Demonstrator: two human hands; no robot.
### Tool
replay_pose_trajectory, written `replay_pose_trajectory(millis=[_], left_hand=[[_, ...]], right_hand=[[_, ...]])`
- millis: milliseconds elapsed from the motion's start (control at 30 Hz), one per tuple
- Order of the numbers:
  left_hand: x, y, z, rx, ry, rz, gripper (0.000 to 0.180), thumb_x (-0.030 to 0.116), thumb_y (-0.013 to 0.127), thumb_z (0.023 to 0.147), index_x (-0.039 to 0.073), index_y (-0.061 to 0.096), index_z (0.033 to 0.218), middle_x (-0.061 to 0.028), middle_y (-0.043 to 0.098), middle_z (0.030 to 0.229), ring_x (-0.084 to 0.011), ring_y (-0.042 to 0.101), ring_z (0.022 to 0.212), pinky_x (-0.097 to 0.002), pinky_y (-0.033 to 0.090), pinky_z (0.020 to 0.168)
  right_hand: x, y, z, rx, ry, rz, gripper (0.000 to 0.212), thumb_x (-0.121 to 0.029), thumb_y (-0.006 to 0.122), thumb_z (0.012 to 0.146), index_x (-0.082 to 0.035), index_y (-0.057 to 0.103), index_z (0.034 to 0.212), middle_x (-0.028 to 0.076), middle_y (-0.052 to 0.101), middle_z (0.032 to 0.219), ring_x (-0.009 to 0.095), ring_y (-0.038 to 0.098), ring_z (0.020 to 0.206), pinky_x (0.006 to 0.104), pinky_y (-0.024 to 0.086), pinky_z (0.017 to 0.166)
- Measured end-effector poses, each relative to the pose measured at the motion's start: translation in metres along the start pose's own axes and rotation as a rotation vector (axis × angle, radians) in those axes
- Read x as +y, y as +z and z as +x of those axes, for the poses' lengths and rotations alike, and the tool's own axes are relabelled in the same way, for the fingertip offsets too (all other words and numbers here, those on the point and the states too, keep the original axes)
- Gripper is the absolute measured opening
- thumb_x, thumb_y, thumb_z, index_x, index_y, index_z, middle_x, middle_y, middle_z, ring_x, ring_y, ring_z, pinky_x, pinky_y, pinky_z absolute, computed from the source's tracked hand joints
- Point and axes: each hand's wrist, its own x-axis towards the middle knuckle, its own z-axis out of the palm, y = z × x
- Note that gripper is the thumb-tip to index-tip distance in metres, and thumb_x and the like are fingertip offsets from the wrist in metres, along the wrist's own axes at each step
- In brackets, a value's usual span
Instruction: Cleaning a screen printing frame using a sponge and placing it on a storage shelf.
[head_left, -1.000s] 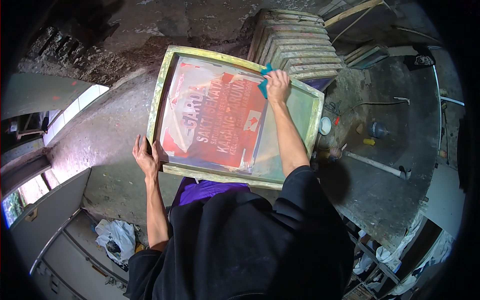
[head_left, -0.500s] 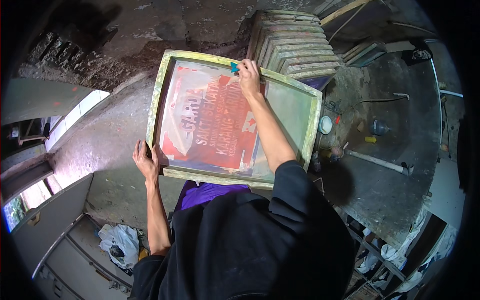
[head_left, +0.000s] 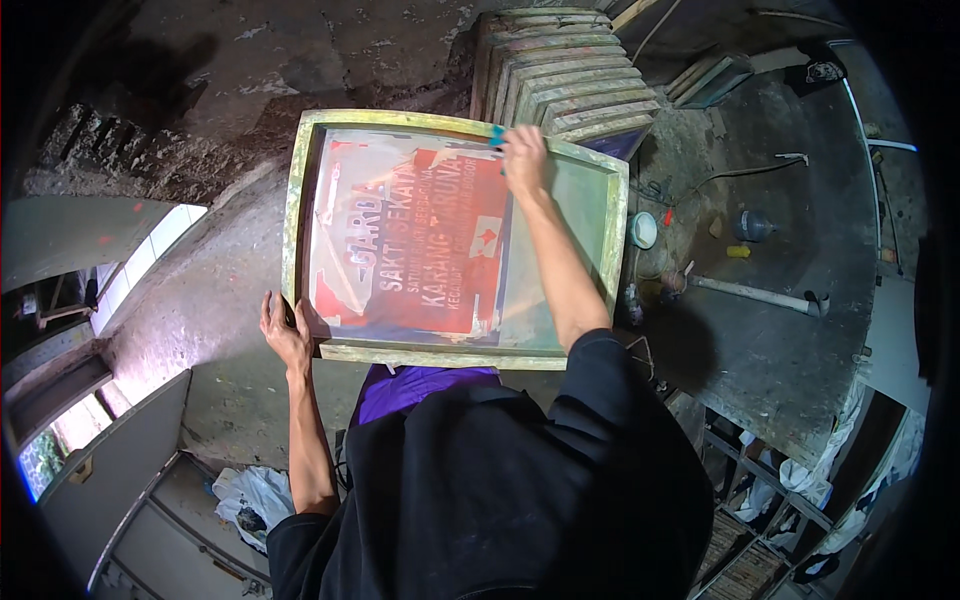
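Observation:
A screen-printing frame (head_left: 293, 225) with a worn, yellow-green painted wooden rim is held in front of my body. Its mesh (head_left: 555, 270) is stretched inside, with a red area bearing pale lettering on the left and middle and a greenish-grey part on the right. My left hand (head_left: 288, 335) grips the lower left corner, fingers wrapped over the side rim. At the far rim, right of its middle, my right hand (head_left: 525, 155) is closed on a small teal piece (head_left: 497, 136). Most of that piece is hidden by the fingers, so its kind cannot be told.
Beyond the frame stands a stack of similar frames (head_left: 580, 80). On the dark surface at right are a white tub (head_left: 643, 230), a clear plastic bottle (head_left: 755, 227), a yellow piece (head_left: 738, 252) and a white pipe (head_left: 750, 292). A white plastic bag (head_left: 250, 500) lies at lower left.
My right hand has moved right along the far rim with the teal piece. The frame sits a little further left in view and is less tilted. My left hand keeps its grip on the corner.

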Motion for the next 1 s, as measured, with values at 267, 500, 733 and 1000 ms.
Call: replay_pose_trajectory(millis=[267, 500, 733, 1000], left_hand=[[0.008, 0.0, 0.003, 0.0, -0.008, 0.015, 0.045, 0.022, 0.075, 0.093, -0.004, 0.069, 0.129, -0.026, 0.062, 0.139, -0.0408, 0.055, 0.132, -0.0493, 0.042, 0.11], [0.015, -0.007, 0.003, -0.007, -0.038, 0.015, 0.044, 0.02, 0.075, 0.093, -0.006, 0.068, 0.127, -0.0281, 0.066, 0.129, -0.0398, 0.053, 0.136, -0.0501, 0.04, 0.11], [0.013, -0.008, 0.006, -0.004, -0.001, -0.007, 0.043, 0.019, 0.074, 0.093, -0.007, 0.068, 0.126, -0.0279, 0.068, 0.124, -0.0399, 0.053, 0.136, -0.051, 0.04, 0.11], [0.023, -0.012, 0.008, -0.035, -0.001, 0.063, 0.041, 0.018, 0.073, 0.093, -0.006, 0.068, 0.126, -0.0278, 0.068, 0.124, -0.0391, 0.052, 0.137, -0.0507, 0.039, 0.11]], right_hand=[[-0.082, 0.07, 0.045, -0.155, -0.257, 0.008, 0.023, 0.0, 0.066, 0.077, -0.006, 0.07, 0.099, 0.011, 0.064, 0.105, 0.033, 0.059, 0.108, 0.0442, 0.052, 0.092], [-0.002, -0.003, -0.007, 0.009, 0.058, -0.145, 0.017, 0.0, 0.067, 0.08, -0.009, 0.067, 0.094, 0.008, 0.062, 0.101, 0.032, 0.061, 0.102, 0.044, 0.051, 0.088], [-0.046, 0.061, 0.029, -0.137, -0.418, -0.063, 0.013, -0.003, 0.067, 0.083, -0.008, 0.067, 0.095, 0.009, 0.064, 0.107, 0.03, 0.064, 0.11, 0.0415, 0.057, 0.089], [-0.031, 0.059, 0.021, -0.147, -0.406, -0.102, 0.014, -0.006, 0.069, 0.079, -0.01, 0.069, 0.093, 0.009, 0.062, 0.099, 0.03, 0.065, 0.098, 0.045, 0.053, 0.08]])
